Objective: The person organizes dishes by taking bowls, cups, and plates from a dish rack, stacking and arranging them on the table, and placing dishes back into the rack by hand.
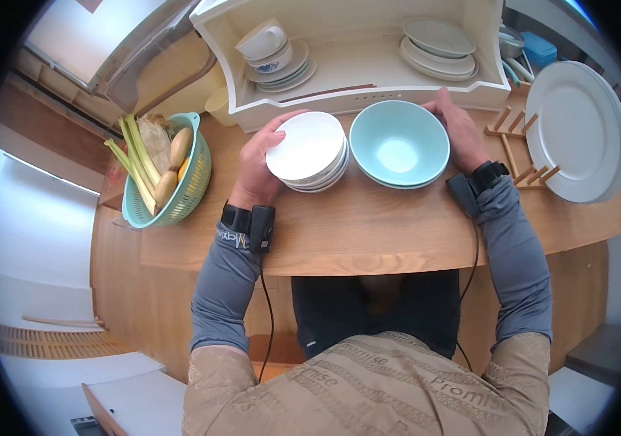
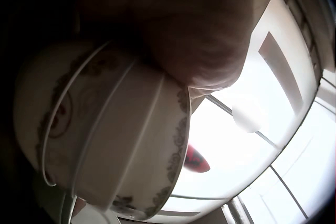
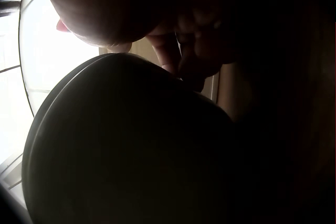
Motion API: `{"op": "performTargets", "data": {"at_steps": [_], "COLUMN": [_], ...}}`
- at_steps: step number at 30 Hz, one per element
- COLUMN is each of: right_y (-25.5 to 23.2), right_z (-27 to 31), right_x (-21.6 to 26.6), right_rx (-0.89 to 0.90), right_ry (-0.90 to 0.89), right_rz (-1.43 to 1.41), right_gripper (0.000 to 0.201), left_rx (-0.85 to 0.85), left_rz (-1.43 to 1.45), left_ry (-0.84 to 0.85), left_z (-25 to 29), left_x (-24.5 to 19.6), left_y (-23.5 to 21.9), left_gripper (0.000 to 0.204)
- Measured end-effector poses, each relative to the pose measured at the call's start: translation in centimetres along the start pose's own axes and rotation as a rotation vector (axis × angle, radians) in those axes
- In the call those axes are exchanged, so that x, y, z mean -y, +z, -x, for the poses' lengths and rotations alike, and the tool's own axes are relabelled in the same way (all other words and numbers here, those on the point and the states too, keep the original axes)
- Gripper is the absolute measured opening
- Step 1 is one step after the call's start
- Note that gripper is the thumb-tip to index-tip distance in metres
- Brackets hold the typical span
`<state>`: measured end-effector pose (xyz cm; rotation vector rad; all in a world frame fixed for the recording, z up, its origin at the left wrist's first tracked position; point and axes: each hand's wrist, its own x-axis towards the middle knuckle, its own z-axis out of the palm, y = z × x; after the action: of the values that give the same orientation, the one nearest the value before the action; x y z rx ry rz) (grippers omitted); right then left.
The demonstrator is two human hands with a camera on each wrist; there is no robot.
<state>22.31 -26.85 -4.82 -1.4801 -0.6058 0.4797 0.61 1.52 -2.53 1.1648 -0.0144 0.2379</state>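
My left hand grips a stack of white bowls from its left side, thumb over the rim. In the left wrist view, the bowls show a floral band outside, and the palm lies against their rims. Right beside them stand nested turquoise bowls. At their right side is my right hand, fingers reaching round toward the far edge and thumb pointing forward. The right wrist view is dark; there the fingers appear just behind the rim of the turquoise bowl.
A white shelf at the back holds cups and stacked plates. Left stands a turquoise basket of vegetables. On the right, large white plates lean in a wooden rack. The table edge is near my body.
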Motion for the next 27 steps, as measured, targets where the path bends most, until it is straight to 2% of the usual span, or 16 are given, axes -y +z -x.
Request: {"op": "performTargets", "data": {"at_steps": [6,9,11,16,18,20,22,27], "right_y": [-0.1,-0.3,-1.3,-1.1,-1.0,-1.1,-1.0,-1.4], "right_z": [0.7,0.7,0.7,2.0,2.4,2.5,2.7,3.6], "right_x": [0.7,0.4,0.0,1.1,1.7,2.1,2.7,3.5], "right_rx": [0.009,0.086,0.196,0.255,0.321,0.318,0.314,0.351], "right_ry": [-0.016,-0.050,0.000,0.015,0.078,0.077,0.206,0.222], "right_rz": [0.094,-0.023,0.109,0.103,0.105,0.158,0.250,0.302], "right_gripper": [0.067,0.056,0.047,0.043,0.043,0.043,0.042,0.037], "left_rx": [0.023,0.003,-0.012,-0.020,-0.085,-0.066,-0.108,-0.138], "left_rz": [0.016,-0.049,-0.070,-0.108,-0.186,-0.121,-0.032,0.001], "left_ry": [-0.003,0.015,0.034,0.067,0.087,0.074,0.036,0.055], "left_z": [0.2,0.4,0.3,0.4,0.4,0.6,0.7,0.8], "left_x": [-0.3,-0.9,-1.1,-1.5,-1.4,-1.6,-1.5,-1.0], "left_y": [-0.8,-1.7,-2.2,-2.7,-2.5,-1.9,-2.1,-2.5], "left_gripper": [0.063,0.063,0.061,0.058,0.061,0.068,0.071,0.075]}}
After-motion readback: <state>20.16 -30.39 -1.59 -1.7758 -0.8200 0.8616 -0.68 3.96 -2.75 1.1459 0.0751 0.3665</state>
